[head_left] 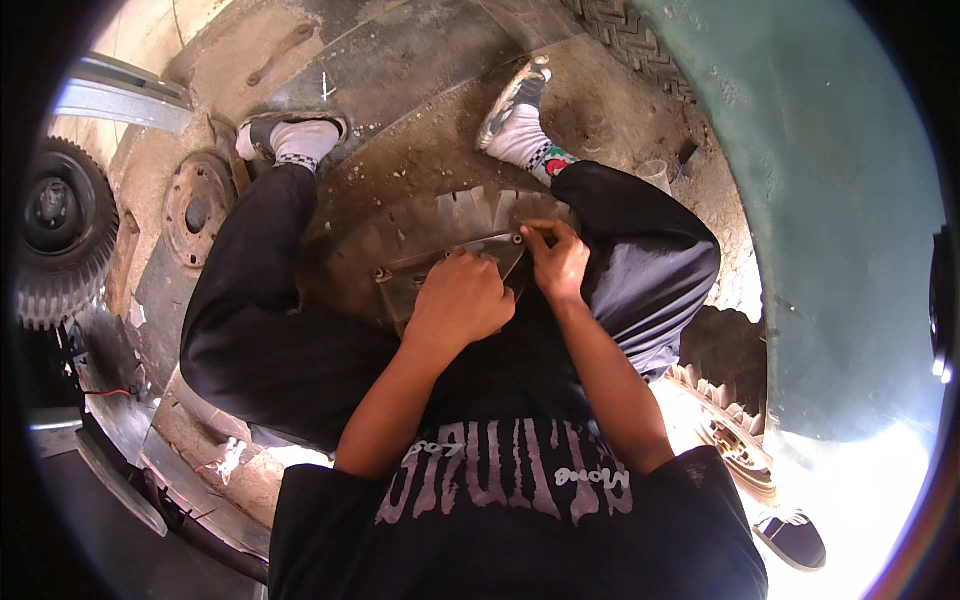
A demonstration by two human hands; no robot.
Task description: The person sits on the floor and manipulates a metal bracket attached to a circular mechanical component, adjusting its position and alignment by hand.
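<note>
Between my bent legs lies a dusty, curved dark part (pixel 350 250) with a ribbed edge and a flatter plate on it, which has small round fittings at its corners. My left hand (pixel 460 298) is curled over the middle of the plate, knuckles up; what its fingertips hold is hidden underneath. At the plate's upper right corner, my right hand (pixel 558 258) has its fingers bent and pinched at a small round fitting (pixel 518 239).
At the left are a black wheel with a treaded tyre (pixel 60 240), a rusty round hub plate (pixel 196 210) and metal panels. A large green panel (pixel 830 200) stands at the right, near a tyre (pixel 630 35). A plastic cup (pixel 655 175) sits beside my right knee.
</note>
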